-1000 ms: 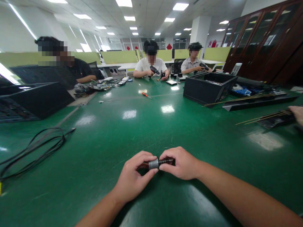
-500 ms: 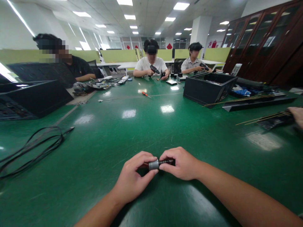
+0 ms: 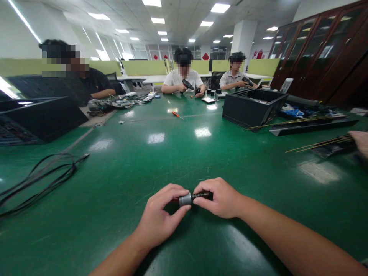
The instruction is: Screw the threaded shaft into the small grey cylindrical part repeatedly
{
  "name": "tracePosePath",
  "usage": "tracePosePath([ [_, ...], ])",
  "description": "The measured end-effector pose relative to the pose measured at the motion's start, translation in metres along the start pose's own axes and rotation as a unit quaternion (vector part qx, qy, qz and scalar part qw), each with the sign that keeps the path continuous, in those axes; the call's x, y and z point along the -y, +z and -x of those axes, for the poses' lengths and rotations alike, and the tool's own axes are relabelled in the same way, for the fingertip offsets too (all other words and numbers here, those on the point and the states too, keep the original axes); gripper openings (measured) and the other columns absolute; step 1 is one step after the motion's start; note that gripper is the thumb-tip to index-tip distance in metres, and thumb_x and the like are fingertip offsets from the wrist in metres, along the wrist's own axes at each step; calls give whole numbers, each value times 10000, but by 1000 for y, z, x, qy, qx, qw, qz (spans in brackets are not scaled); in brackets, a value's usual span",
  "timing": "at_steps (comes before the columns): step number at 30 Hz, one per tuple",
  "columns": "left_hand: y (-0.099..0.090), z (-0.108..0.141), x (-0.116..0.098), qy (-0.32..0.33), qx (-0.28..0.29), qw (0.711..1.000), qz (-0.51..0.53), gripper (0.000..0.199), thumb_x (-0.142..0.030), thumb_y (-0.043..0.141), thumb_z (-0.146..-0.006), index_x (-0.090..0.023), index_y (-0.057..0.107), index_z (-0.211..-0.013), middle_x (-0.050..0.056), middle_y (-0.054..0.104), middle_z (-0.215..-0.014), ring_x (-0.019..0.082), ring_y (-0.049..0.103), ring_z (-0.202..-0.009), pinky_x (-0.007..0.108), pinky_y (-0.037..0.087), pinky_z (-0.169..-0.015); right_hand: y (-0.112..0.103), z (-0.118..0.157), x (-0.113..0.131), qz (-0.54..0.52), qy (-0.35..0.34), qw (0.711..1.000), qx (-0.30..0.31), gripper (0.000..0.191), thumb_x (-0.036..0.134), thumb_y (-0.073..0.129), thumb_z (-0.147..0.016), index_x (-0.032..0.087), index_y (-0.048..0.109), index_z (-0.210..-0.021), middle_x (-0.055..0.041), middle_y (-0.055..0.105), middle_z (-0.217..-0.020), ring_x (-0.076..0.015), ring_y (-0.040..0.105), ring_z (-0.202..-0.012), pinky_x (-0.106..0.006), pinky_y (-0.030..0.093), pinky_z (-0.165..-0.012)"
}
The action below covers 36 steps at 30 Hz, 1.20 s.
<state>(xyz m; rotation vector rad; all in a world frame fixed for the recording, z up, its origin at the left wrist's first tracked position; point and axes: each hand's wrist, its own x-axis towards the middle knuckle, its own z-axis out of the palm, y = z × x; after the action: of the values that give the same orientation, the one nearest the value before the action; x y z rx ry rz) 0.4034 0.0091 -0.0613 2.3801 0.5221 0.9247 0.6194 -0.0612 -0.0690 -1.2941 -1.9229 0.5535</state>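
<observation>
Low in the middle of the view, above the green table (image 3: 123, 172), my left hand (image 3: 163, 214) grips a grey metal cylinder (image 3: 185, 199) between thumb and fingers. A dark part of the same object reaches back into the left palm. Out of the cylinder's right end comes a thin dark ribbed shaft (image 3: 199, 195). My right hand (image 3: 220, 198) is closed around this shaft, thumb and fingertips close to the cylinder. The shaft's far end is partly hidden in the right hand.
Black cables (image 3: 61, 172) lie at left, near a dark computer case (image 3: 54, 119). An orange screwdriver (image 3: 176, 114) lies further back. Another open case (image 3: 244, 109) and metal parts (image 3: 313, 126) are at right. Three people sit across; another person's hand (image 3: 360, 140) shows at the right edge.
My left hand and the grey cylinder have shifted slightly left, so a little more of the shaft shows. My right hand has hardly moved.
</observation>
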Motion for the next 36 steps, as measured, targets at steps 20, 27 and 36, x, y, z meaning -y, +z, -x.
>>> tracePosePath([
  [20, -1, -1, 0, -11, -2, 1000, -1, 211, -210, 707, -851, -195, 693, -1060, 60, 700, -947, 170, 671, -825, 261, 548, -722, 1, 2, 0, 11, -4, 1000, -8, 109, 284, 670, -887, 196, 698, -944, -18, 717, -832, -148, 638, -735, -248, 442, -695],
  [27, -3, 1, 1, -3, -7, 1000, -10, 227, -213, 719, -850, -203, 698, -1076, 57, 707, -956, 173, 678, -846, 268, 546, -755, 1, 2, -2, 11, -3, 1000, -7, 108, 282, 675, -881, 199, 694, -948, -19, 714, -833, -151, 638, -736, -251, 447, -698],
  [36, -3, 1, 1, 3, -11, 1000, -15, 232, -213, 727, -846, -207, 705, -1077, 58, 722, -963, 182, 689, -862, 277, 551, -775, 0, 2, -1, 15, -2, 1000, -7, 105, 272, 680, -872, 193, 687, -941, -11, 705, -826, -146, 631, -735, -248, 435, -695],
])
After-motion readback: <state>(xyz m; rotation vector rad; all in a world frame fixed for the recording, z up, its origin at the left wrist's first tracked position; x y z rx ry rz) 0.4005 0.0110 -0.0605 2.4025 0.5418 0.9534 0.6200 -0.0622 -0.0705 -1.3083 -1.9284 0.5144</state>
